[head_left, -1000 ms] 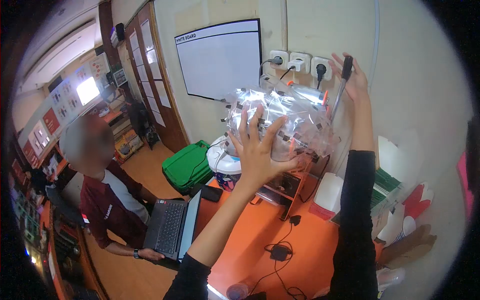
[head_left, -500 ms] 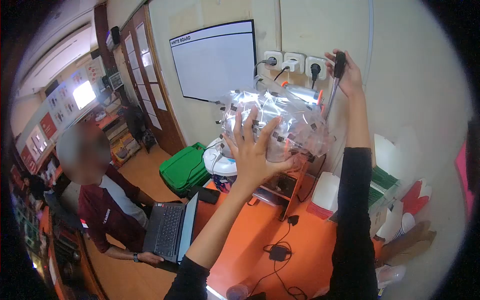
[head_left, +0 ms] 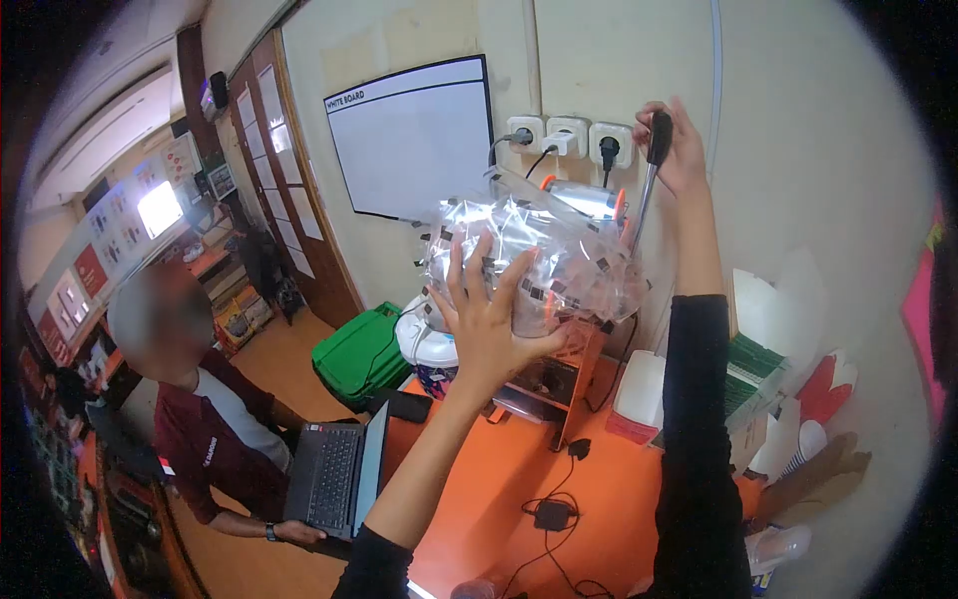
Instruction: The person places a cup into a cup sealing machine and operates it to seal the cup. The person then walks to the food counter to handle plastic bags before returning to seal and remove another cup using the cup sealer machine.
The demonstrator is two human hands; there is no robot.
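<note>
My left hand [head_left: 491, 324] lies with spread fingers against a big crumpled bundle of clear plastic film [head_left: 539, 240] printed with small black marks. The film sits on top of an orange machine [head_left: 579, 384], hiding much of its upper part. Higher up on the right, my right hand [head_left: 682, 150] is closed round the black handle of a metal lever [head_left: 659, 140]. The lever's shaft runs down behind the film, so its lower end is hidden. A clear film roll with orange ends [head_left: 587, 200] shows behind the bundle.
Wall sockets [head_left: 567, 138] with plugs are behind the machine. On the orange table [head_left: 469, 509] lie a cable and adapter [head_left: 551, 514]. Paper boxes [head_left: 639, 394] and cups [head_left: 808, 439] stand right. Left are a green bin [head_left: 354, 354] and a person holding a laptop [head_left: 329, 479].
The view has shifted slightly, moving most of the scene left. My right fingers have drawn closer round the lever handle. My left hand stays on the film.
</note>
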